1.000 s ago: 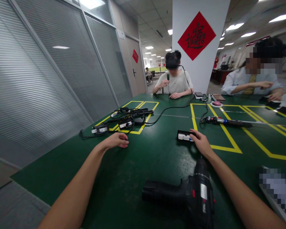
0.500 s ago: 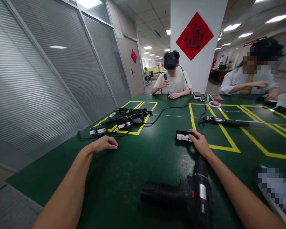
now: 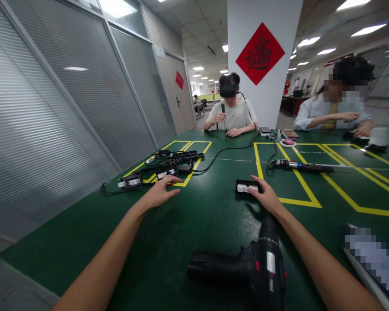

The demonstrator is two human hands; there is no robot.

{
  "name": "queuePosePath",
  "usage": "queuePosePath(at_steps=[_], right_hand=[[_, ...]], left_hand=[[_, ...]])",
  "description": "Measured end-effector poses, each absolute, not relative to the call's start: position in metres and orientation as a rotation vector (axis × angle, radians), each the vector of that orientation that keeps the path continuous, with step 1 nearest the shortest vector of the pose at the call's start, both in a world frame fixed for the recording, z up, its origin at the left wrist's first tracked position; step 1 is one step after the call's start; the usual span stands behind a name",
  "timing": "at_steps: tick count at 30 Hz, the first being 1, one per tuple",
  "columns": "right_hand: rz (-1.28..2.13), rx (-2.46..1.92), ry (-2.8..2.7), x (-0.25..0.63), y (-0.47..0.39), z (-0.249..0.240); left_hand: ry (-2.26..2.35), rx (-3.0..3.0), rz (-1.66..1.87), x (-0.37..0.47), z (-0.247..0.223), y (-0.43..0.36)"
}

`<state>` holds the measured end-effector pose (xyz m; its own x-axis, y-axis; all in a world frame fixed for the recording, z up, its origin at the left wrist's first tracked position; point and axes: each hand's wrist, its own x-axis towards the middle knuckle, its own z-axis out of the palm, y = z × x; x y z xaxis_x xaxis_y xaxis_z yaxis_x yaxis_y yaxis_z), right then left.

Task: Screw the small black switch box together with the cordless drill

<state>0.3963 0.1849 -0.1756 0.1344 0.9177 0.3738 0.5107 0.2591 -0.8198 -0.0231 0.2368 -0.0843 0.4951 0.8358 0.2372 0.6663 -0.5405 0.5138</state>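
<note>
A small black tray [image 3: 239, 183] with white pieces [image 3: 246, 188] in it lies on the green table [image 3: 194, 224]. At its right end is my right hand [image 3: 266, 194], thumb and fingers spread around the tray's end; whether it grips the tray is hard to tell. My left hand [image 3: 162, 191] hovers over the table with its fingers apart and nothing in it, just in front of a bundle of black devices and cables [image 3: 171, 166]. Nearest to me, a black power drill [image 3: 266, 268] lies on its side, its chuck pointing away close to my right wrist.
Beyond the tray, a long tool with a cable [image 3: 301, 166] lies across yellow tape. A person [image 3: 231, 112] opposite holds a screwdriver; another person [image 3: 333, 114] sits at the far right. A pixelated flat object [image 3: 372, 263] is at the near right.
My left hand has moved right and forward, and its fingers have spread apart. My right hand's thumb and fingers have opened wider at the tray. The view has shifted slightly.
</note>
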Motion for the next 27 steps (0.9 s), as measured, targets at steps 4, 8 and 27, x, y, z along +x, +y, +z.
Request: queuePosePath(at_steps=[4, 8, 27], right_hand=[[0.299, -1.443, -1.702, 0.390, 0.180, -0.174], [0.109, -1.445, -1.795, 0.387, 0.178, -0.173], [-0.208, -1.307, -1.634, 0.382, 0.164, -0.157]], left_hand=[[1.005, 2.549, 0.689, 0.088, -0.103, 0.221], [0.804, 2.633, 0.733, 0.175, -0.127, 0.223], [1.067, 2.534, 0.869, 0.187, -0.146, 0.253]])
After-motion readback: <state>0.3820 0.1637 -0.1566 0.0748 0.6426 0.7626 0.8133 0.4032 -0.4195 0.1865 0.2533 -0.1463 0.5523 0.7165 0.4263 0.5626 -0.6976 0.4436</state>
